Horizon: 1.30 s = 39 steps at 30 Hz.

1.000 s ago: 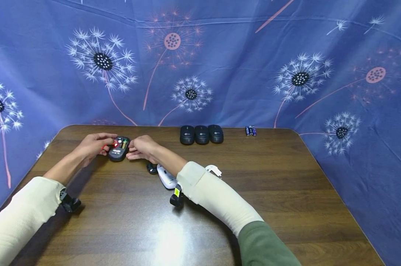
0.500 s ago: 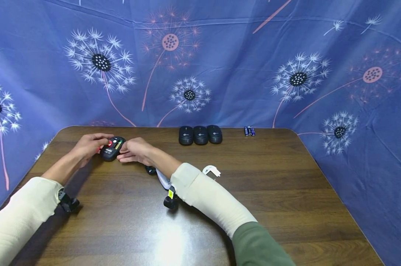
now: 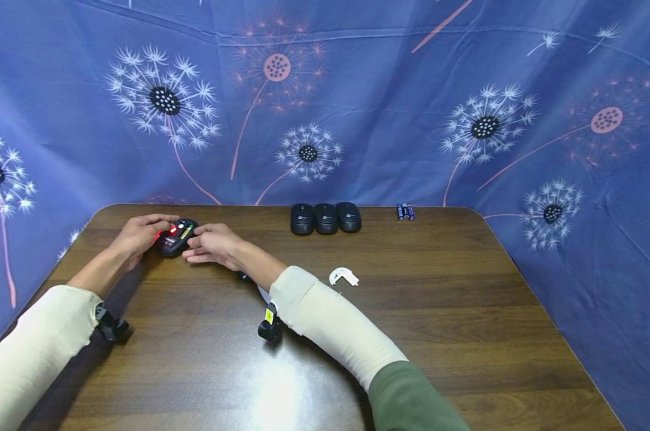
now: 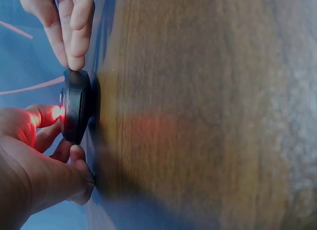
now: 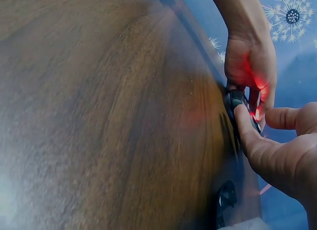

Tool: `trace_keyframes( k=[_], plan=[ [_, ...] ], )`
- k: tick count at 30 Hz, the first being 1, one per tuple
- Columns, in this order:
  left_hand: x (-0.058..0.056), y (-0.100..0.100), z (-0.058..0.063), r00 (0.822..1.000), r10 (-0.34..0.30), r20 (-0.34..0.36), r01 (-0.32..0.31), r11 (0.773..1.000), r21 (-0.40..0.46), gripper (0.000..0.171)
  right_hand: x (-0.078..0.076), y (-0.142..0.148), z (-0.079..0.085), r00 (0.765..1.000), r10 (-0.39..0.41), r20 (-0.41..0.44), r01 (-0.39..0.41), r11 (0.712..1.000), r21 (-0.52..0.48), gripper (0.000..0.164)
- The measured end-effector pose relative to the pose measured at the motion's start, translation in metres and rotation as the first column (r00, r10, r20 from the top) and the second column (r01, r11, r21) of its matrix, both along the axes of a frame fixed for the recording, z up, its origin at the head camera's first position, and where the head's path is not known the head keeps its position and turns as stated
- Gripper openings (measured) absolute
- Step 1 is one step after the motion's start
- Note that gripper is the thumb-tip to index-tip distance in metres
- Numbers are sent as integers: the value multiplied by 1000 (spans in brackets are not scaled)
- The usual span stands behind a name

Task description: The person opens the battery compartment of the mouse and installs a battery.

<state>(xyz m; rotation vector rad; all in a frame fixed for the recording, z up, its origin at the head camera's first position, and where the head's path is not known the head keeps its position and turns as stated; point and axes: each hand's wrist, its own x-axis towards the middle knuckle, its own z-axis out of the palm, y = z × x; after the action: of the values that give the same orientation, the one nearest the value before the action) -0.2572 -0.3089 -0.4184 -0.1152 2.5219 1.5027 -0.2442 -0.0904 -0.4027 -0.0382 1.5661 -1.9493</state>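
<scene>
A black computer mouse (image 3: 176, 239) lies belly up near the table's back left corner, tilted a little. A battery (image 3: 187, 232) shows in its uncovered compartment. My left hand (image 3: 133, 239) grips the mouse from the left, one fingertip over its glowing red sensor light. That glow reddens the fingers in both wrist views. From the other side, my right hand (image 3: 217, 245) touches the mouse with extended fingertips. In the right wrist view, the right thumb (image 5: 281, 118) stands apart from the mouse (image 5: 237, 97).
Behind my right wrist, a black piece (image 3: 244, 276) and a white mouse (image 3: 264, 294) are mostly hidden. A white curved cover (image 3: 344, 276) lies right of my forearm. Three black mice (image 3: 325, 219) and several blue batteries (image 3: 405, 212) line the back edge before a blue curtain (image 3: 389, 120).
The mouse has shifted left and turned, with both hands following. Its red light now glows brighter. My right forearm has moved left, uncovering more of the white cover and hiding more of the white mouse.
</scene>
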Motion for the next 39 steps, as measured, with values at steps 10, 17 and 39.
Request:
trace_keyframes(
  k=[10,17,39],
  plan=[
    [3,-3,-1,997,12,-82,-9,1000,29,51,3,7,2,999,45,11,-45,999,-6,39],
    [4,5,5,977,50,-207,-55,998,-15,49,7,14,7,997,68,-36,-68,998,-13,42],
    [15,56,29,905,-64,-421,4,990,-143,35,-3,84,19,980,64,-188,-58,998,35,46]
  ],
)
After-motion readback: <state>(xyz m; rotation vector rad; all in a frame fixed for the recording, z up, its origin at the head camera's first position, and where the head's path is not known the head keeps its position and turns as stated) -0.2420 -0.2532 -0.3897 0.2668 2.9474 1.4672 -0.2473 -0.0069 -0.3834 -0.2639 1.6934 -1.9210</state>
